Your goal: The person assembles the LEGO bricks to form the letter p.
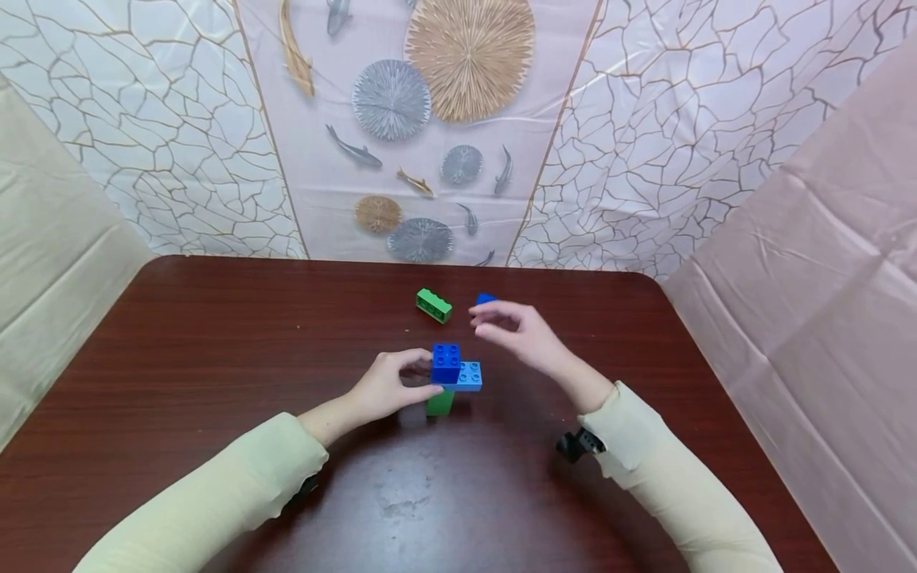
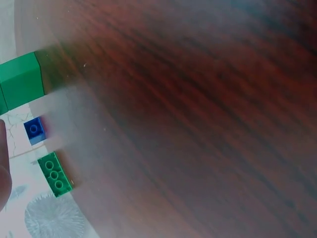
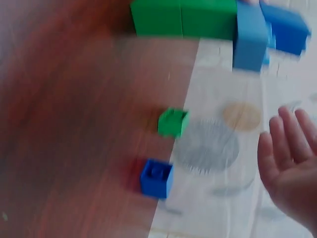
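Left hand (image 1: 387, 387): thumb and fingers grip our brick tower (image 1: 446, 372), upright, near its top.
Right hand (image 1: 524, 336): fingers slightly spread, holding nothing, as we see.
Loose blue brick (image 1: 485, 298): just beyond the right fingertips, this hand being nearer; we find no clear long axis.

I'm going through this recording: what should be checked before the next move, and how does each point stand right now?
1. Left hand steadying the stack: ok, thumb and fingers are around its upper part.
2. Right hand free: ok, it holds nothing.
3. Light blue brick with bare studs: ok, some show beside the dark blue brick on top.
4. Dark blue brick fully seated: cannot tell, the right wrist view is blurred there.
5. Loose blue brick studs up: not ok, it lies with its hollow underside facing sideways.
6. Loose green brick studs up: not ok, its hollow underside faces the person.
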A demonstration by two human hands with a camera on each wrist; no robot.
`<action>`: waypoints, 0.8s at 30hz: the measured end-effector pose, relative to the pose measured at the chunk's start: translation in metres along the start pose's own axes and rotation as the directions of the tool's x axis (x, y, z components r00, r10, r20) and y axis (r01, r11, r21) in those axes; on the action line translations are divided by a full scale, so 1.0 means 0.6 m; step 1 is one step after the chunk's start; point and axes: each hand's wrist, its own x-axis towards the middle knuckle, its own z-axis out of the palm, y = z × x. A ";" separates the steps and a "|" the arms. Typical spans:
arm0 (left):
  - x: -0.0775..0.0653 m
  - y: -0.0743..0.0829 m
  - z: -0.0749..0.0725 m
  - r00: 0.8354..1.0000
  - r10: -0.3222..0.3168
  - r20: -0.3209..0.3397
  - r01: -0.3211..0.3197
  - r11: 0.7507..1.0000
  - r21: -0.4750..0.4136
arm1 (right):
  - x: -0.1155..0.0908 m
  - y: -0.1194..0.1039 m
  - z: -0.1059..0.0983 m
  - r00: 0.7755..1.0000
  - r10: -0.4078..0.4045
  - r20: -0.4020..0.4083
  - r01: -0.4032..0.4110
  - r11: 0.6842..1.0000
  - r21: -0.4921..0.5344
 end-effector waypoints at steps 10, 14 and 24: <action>0.011 -0.004 -0.005 0.997 0.024 0.071 -0.029 0.998 0.059 | 0.064 0.064 -0.036 0.944 0.284 -0.169 -0.295 0.954 -0.050; 0.012 -0.006 -0.004 0.994 0.016 0.104 -0.016 1.000 0.003 | 0.083 0.094 -0.032 0.921 0.338 -0.191 -0.364 0.924 -0.119; 0.017 -0.005 -0.008 0.988 0.009 0.154 -0.006 1.000 -0.016 | 0.112 0.141 -0.011 0.881 0.398 -0.254 -0.446 0.879 -0.171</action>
